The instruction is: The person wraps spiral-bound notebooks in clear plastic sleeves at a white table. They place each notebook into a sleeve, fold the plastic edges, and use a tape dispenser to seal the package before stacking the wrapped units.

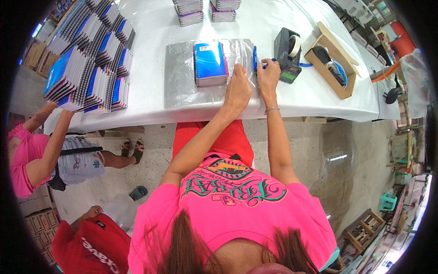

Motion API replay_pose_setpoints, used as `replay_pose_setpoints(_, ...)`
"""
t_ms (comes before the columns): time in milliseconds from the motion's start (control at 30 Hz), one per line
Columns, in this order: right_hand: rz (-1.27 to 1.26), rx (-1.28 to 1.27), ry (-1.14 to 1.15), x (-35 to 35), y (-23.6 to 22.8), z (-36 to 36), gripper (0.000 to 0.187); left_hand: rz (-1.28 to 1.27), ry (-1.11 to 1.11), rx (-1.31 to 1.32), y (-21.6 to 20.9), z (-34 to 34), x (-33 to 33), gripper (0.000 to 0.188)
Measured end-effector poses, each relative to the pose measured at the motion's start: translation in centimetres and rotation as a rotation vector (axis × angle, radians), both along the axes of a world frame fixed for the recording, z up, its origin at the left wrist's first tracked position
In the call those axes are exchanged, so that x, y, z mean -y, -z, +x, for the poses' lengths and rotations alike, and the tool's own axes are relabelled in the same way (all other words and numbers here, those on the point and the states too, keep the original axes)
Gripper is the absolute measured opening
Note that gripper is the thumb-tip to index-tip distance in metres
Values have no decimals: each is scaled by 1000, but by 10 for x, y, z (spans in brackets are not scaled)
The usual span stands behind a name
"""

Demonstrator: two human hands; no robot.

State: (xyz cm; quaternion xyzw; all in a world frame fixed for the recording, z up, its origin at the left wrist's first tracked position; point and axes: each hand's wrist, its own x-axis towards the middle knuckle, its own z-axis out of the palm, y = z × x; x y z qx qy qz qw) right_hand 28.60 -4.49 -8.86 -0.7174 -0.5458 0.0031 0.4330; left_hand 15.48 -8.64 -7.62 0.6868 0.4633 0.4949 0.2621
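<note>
A stack of spiral-bound notebooks with blue covers [210,60] lies on a clear plastic sheet [179,73] in front of me. My left hand [238,90] is closed at the right side of the stack, its fingertips pinching the plastic. Just right of it, my right hand [268,75] is closed around a small blue thing, mostly hidden by the fingers. A slim blue tool [254,58], like a pen or cutter, lies beside those fingers. The black tape dispenser [284,52] with a pale roll stands just beyond my right hand.
Piles of blue spiral notebooks [98,59] fill the table's left end, where a person in pink [34,157] reaches in. More notebook stacks [189,13] stand at the far edge. An open cardboard box [335,68] holds a tape roll and dark items. Someone in red [93,244] is behind left.
</note>
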Motion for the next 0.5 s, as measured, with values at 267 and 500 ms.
replay_pose_setpoints(267,5,9,-99,2,-25,-2,36,-36,16,-4,-44,-24,-9,26)
replay_pose_setpoints(500,-416,-902,-627,6,-64,-29,69,-76,38,250,-44,-37,-9,32)
